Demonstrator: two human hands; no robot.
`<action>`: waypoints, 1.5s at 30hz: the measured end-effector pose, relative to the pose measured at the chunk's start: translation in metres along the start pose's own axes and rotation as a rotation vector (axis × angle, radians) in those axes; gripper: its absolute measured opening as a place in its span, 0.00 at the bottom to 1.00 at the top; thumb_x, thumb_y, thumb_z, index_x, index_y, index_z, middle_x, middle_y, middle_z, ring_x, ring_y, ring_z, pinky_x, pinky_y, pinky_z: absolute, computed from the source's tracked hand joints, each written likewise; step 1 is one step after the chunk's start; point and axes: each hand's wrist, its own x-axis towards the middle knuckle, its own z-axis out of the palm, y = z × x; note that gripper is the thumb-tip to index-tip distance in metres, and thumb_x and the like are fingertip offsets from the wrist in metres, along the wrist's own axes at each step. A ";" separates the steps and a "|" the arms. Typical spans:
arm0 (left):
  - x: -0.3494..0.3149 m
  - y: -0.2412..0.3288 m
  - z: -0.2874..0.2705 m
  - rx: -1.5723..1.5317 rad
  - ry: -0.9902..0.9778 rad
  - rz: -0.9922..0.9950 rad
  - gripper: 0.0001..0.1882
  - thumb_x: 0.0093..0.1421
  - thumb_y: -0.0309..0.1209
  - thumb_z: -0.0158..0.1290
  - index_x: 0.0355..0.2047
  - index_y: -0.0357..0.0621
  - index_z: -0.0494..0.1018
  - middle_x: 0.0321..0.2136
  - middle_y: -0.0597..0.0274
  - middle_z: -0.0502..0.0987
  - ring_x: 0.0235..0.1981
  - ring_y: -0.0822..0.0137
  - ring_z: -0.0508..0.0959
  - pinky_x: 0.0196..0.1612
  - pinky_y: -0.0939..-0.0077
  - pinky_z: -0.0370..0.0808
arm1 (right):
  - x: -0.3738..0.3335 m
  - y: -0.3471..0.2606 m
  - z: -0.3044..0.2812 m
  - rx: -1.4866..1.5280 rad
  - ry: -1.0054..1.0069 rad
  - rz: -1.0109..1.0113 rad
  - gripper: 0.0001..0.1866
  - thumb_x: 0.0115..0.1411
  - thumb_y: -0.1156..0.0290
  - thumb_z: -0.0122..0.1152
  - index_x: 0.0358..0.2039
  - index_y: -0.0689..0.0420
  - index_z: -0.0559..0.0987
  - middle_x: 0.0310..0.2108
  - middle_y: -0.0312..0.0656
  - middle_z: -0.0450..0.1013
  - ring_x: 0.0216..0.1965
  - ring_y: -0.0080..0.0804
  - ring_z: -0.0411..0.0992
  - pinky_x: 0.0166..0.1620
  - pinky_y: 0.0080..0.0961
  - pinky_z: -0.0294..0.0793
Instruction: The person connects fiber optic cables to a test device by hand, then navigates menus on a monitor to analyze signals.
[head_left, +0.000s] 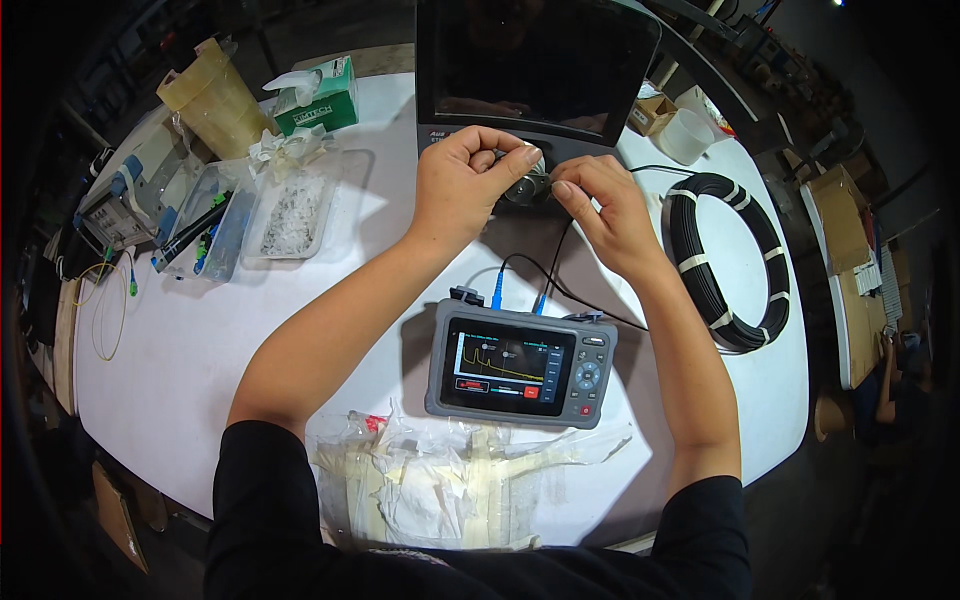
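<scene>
Side by side, my left hand (462, 185) and my right hand (608, 208) are raised at the foot of a dark-screened machine (530, 75). Thumb and fingertips of the left are pinched together; whatever they hold is too small to name. The right is pinched as well, and its fingertips hide what is in them. Between and just below both sits a small round metal part (522, 190), partly covered by fingers. Nearer me lies a grey handheld tester (520, 365), its lit screen showing a yellow trace. Blue-ended plugs (497, 290) on dark cables enter its top edge.
A coil of black cable (690, 262) tied with white bands lies at right. At left stand a clear tray of whitish scraps (293, 218), a clear bin (232, 235), a green tissue box (325, 100) and tape rolls (212, 98). Taped plastic sheeting (425, 480) covers the front edge.
</scene>
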 end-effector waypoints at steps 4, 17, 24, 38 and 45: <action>0.001 -0.003 -0.003 0.065 -0.021 0.031 0.10 0.64 0.31 0.66 0.40 0.35 0.83 0.20 0.80 0.69 0.24 0.86 0.65 0.31 0.88 0.66 | 0.001 0.001 0.001 -0.003 0.003 -0.020 0.10 0.67 0.63 0.64 0.32 0.56 0.82 0.37 0.34 0.80 0.39 0.37 0.72 0.47 0.36 0.67; 0.000 -0.003 -0.003 0.046 -0.013 0.038 0.09 0.65 0.30 0.65 0.40 0.36 0.83 0.19 0.81 0.68 0.24 0.87 0.65 0.31 0.88 0.66 | 0.002 -0.003 0.001 -0.030 0.006 -0.022 0.09 0.67 0.64 0.64 0.33 0.56 0.82 0.36 0.34 0.80 0.38 0.37 0.72 0.46 0.36 0.68; -0.001 0.001 0.000 0.036 0.017 0.012 0.09 0.62 0.29 0.67 0.38 0.35 0.82 0.20 0.82 0.65 0.23 0.87 0.62 0.30 0.90 0.64 | 0.001 -0.002 0.000 -0.010 -0.018 0.006 0.09 0.66 0.63 0.65 0.34 0.55 0.83 0.37 0.34 0.80 0.40 0.37 0.72 0.48 0.36 0.67; 0.000 -0.008 -0.001 0.070 0.012 0.088 0.10 0.67 0.31 0.62 0.42 0.36 0.84 0.20 0.79 0.70 0.24 0.87 0.65 0.29 0.88 0.66 | 0.003 -0.003 -0.002 0.052 0.004 0.000 0.10 0.62 0.63 0.69 0.35 0.57 0.83 0.37 0.36 0.81 0.40 0.39 0.73 0.48 0.36 0.70; 0.001 -0.004 -0.001 0.070 -0.016 0.072 0.09 0.66 0.30 0.64 0.40 0.35 0.83 0.19 0.80 0.69 0.23 0.87 0.64 0.29 0.88 0.64 | 0.002 -0.002 -0.002 0.026 -0.009 0.012 0.10 0.66 0.63 0.65 0.35 0.56 0.83 0.37 0.35 0.81 0.40 0.37 0.73 0.47 0.35 0.68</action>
